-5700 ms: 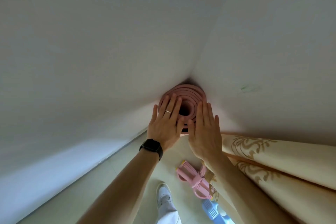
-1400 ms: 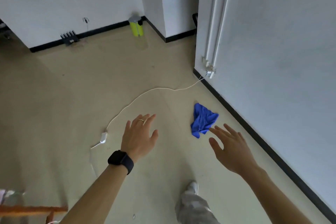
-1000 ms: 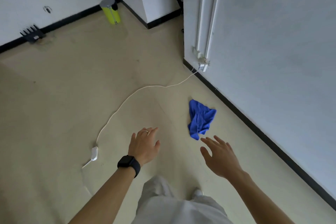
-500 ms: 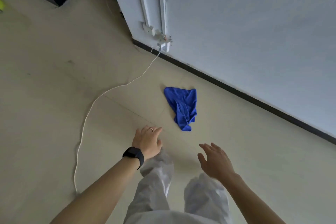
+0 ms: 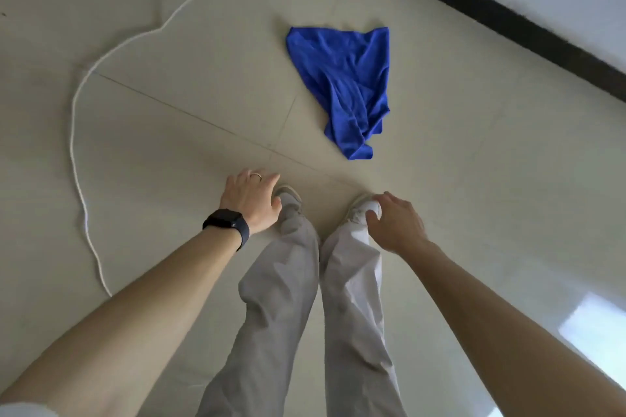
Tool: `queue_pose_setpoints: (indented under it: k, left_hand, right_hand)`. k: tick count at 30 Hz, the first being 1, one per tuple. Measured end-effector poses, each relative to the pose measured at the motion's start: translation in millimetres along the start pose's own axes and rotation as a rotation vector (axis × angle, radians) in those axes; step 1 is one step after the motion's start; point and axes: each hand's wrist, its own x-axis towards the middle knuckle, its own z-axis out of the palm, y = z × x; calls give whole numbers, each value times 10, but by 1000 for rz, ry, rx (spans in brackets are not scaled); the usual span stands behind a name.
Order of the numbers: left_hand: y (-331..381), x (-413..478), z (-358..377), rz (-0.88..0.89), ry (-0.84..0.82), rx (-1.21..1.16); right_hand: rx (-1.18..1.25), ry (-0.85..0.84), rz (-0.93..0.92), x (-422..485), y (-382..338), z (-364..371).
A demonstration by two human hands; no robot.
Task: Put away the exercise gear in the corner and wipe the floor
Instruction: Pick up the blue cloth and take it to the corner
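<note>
Head view: blue cloth (image 5: 342, 78) (crumpled) just ahead of fingers (image 5: 257, 180)

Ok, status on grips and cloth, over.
Left grip open, right grip open, both empty. Cloth lies crumpled ahead, untouched. Cord off to the left, apart from cloth.

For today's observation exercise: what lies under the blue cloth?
The blue cloth lies crumpled on the pale tiled floor, over a tile joint. The floor directly beneath it is hidden.
</note>
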Motion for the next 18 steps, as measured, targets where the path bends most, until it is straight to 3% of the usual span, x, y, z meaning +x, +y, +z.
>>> queue_pose_setpoints:
  k: [8,13,18]
  left_hand:
    - [-13,1584,1050,-21,32,8]
    - [84,2327,1460,-18,98,-31]
    - [50,2702,1764,3,50,14]
  right_hand:
    - [194,-1,102,1648,124,648]
    - [486,133,165,2567,224,980]
    - [530,228,113,3079,253,1208]
